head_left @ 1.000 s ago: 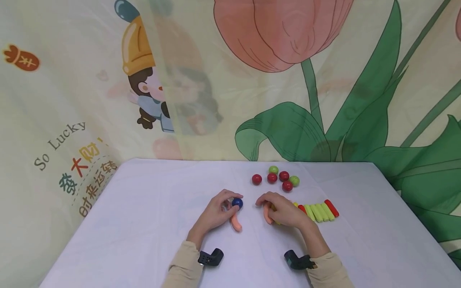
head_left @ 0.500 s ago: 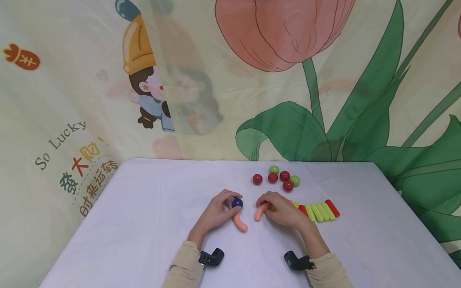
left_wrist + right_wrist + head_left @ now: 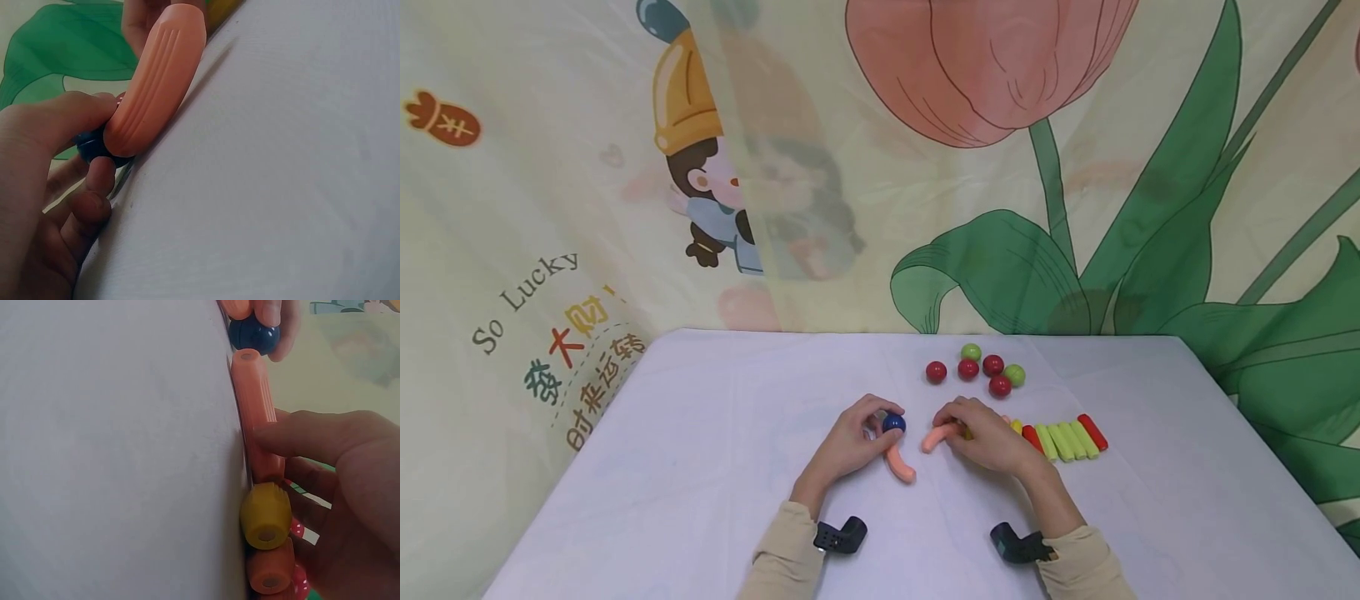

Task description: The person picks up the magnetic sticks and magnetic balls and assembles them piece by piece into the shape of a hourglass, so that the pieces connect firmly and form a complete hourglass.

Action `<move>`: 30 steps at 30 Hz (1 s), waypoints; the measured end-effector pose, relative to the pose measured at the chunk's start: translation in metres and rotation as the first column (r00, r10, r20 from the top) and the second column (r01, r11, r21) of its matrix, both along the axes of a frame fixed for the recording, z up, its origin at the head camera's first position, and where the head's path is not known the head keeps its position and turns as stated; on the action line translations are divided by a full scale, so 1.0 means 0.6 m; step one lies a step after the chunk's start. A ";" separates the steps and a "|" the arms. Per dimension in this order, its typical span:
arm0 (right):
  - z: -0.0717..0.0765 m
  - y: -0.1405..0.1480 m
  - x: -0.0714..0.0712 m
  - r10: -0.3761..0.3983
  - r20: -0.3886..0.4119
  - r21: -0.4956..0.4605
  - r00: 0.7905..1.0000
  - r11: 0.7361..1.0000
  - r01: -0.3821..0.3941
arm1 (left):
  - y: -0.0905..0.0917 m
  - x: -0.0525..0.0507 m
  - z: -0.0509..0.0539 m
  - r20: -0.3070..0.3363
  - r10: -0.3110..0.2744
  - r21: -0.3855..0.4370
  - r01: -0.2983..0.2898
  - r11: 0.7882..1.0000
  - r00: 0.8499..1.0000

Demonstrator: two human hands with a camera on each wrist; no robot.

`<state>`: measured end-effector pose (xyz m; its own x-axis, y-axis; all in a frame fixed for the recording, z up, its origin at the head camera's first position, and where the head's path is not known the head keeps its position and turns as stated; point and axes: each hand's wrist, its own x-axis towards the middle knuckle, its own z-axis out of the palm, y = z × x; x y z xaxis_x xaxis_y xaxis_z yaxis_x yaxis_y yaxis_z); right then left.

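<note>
My left hand pinches a blue ball between thumb and fingers on the white tabletop. A curved salmon toy rod meets that ball on its near side; whether they are joined I cannot tell. My right hand pinches a second curved salmon rod by its right end. In the right wrist view this rod lies along the table, its grey-disc end facing the blue ball, with a small gap apparent. Just behind the right fingers sits a yellow rod.
To the right, a row of short rods holds red ones and light green ones, partly hidden by the right hand. Several red balls and two green balls lie farther back. A printed cloth hangs behind the table.
The rod in my right hand has turned, its free end swinging from near me toward the left. The rod at the blue ball has swung slightly right. Both hands stay nearly in place.
</note>
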<state>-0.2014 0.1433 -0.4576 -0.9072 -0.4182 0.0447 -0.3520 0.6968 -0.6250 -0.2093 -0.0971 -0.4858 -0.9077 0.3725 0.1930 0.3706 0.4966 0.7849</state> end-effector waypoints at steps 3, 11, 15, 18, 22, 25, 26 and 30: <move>-0.001 -0.003 0.001 -0.020 -0.002 0.022 1.000 1.000 0.020 | 0.000 0.001 0.001 0.006 0.001 -0.002 -0.001 1.000 1.000; -0.001 -0.013 0.001 -0.091 0.021 0.031 0.996 0.995 0.091 | -0.001 0.000 -0.001 -0.013 -0.009 0.007 0.009 1.000 1.000; 0.000 -0.019 0.002 -0.117 0.025 0.026 0.993 0.993 0.116 | -0.001 0.001 -0.001 -0.005 -0.009 0.013 0.010 1.000 1.000; 0.001 -0.022 0.002 -0.138 0.023 0.017 0.990 0.990 0.137 | 0.000 0.001 0.001 0.004 -0.009 0.015 0.009 1.000 1.000; 0.001 -0.025 0.003 -0.168 0.020 0.017 0.986 0.986 0.167 | 0.001 0.002 0.002 0.014 -0.013 0.010 0.012 1.000 1.000; 0.000 -0.027 0.003 -0.183 0.017 0.018 0.983 0.983 0.183 | 0.001 0.002 0.002 0.017 -0.016 0.006 0.016 1.000 1.000; 0.000 -0.027 0.003 -0.186 0.015 0.017 0.982 0.983 0.185 | 0.000 0.002 0.002 0.017 -0.017 0.004 0.017 1.000 1.000; -0.001 -0.029 0.003 -0.186 0.004 0.013 0.983 0.983 0.186 | -0.001 0.002 0.001 0.017 -0.015 -0.004 0.015 1.000 1.000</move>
<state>-0.1996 0.1257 -0.4581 -0.9694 -0.2430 0.0353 -0.2124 0.7575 -0.6173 -0.2079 -0.0974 -0.4852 -0.9051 0.3871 0.1756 0.3645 0.4943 0.7892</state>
